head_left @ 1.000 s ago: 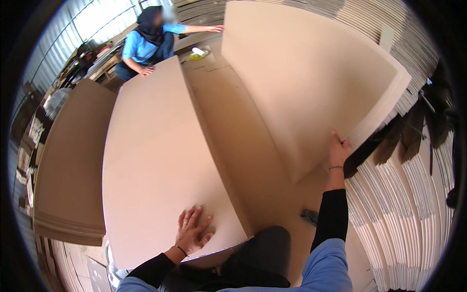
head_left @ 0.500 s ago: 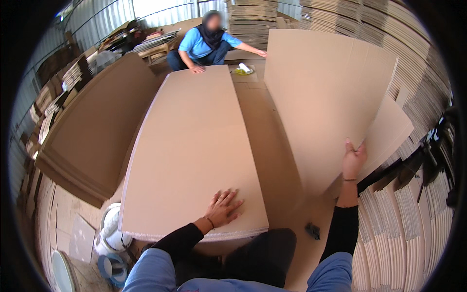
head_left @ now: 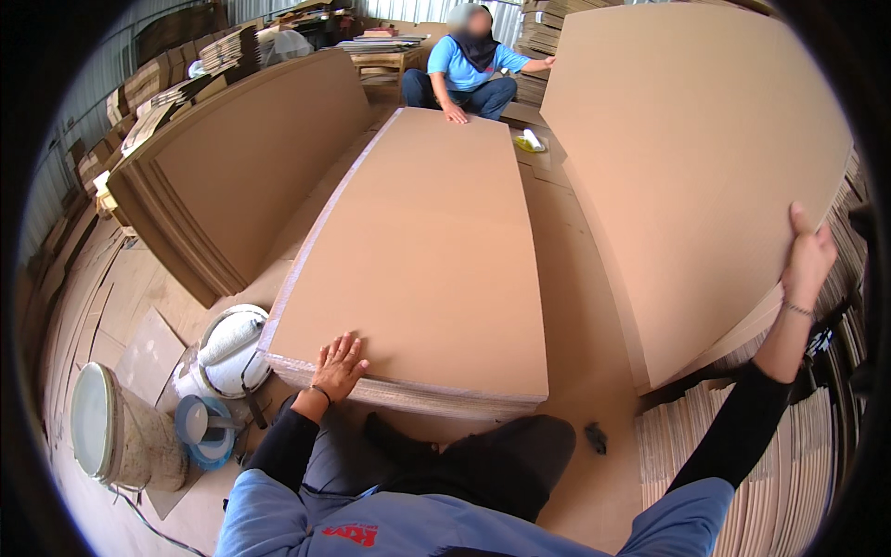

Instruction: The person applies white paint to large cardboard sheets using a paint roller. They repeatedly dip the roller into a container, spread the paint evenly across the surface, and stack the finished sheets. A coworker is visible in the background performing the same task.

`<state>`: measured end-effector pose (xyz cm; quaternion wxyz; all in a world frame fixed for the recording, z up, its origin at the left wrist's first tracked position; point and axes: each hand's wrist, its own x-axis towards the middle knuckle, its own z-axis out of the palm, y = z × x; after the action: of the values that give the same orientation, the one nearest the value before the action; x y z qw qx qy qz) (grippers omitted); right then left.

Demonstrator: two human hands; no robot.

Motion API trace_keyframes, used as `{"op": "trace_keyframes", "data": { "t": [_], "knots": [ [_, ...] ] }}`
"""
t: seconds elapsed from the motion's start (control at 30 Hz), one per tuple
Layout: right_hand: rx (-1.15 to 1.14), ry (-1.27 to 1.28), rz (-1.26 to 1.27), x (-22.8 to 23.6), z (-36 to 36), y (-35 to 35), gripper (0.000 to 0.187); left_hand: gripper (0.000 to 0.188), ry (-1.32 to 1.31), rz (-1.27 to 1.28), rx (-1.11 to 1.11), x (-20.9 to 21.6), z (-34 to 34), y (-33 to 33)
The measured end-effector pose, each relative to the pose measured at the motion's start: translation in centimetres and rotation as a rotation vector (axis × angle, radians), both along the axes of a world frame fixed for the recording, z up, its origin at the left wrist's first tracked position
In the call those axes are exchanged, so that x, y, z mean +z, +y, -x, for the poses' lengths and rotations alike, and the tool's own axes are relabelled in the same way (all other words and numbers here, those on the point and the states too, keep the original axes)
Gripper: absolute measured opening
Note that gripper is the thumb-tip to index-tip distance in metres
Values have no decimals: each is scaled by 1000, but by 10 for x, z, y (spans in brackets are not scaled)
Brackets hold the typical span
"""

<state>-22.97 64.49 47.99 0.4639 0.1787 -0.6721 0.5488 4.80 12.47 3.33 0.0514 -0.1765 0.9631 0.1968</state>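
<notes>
A stack of cardboard sheets (head_left: 418, 251) lies flat in front of me, with a whitish strip along its left and near edges. My left hand (head_left: 340, 368) rests on its near left corner, fingers spread. My right hand (head_left: 809, 252) is closed on the outer edge of a large cardboard sheet (head_left: 687, 167) standing tilted to the right of the stack. Across from me, a squatting co-worker (head_left: 469, 70) lays one hand (head_left: 455, 113) on the stack's far end and holds the same sheet's far edge with the other.
At left leans a pile of cardboard sheets (head_left: 251, 167). Nearer are a white bucket (head_left: 249, 367) with a paint roller (head_left: 230, 340), a tall bucket (head_left: 121, 432) and a blue tub (head_left: 215, 457). Bundled cardboard (head_left: 742, 464) stands at lower right. A small dark object (head_left: 596, 438) lies by my knee.
My right hand and the co-worker have raised the sheet and brought it rightward. My left hand has slid to the stack's near left corner. The view has shifted too.
</notes>
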Motion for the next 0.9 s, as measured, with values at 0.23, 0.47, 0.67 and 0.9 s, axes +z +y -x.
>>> {"op": "trace_keyframes", "data": {
  "t": [0.23,0.47,0.67,0.9],
  "knots": [
    [274,-105,225,48,-34,-65,31,80,9,-10,154,2,-22,9],
    [345,-330,344,-116,-104,-154,15,74,109,74,166,2,-30,16],
    [552,-823,553,-287,-154,-241,16,71,242,19,160,-9,-46,23],
    [961,-1514,346,-388,-211,-286,10,58,866,-446,491,-22,-98,25]
  ]
}}
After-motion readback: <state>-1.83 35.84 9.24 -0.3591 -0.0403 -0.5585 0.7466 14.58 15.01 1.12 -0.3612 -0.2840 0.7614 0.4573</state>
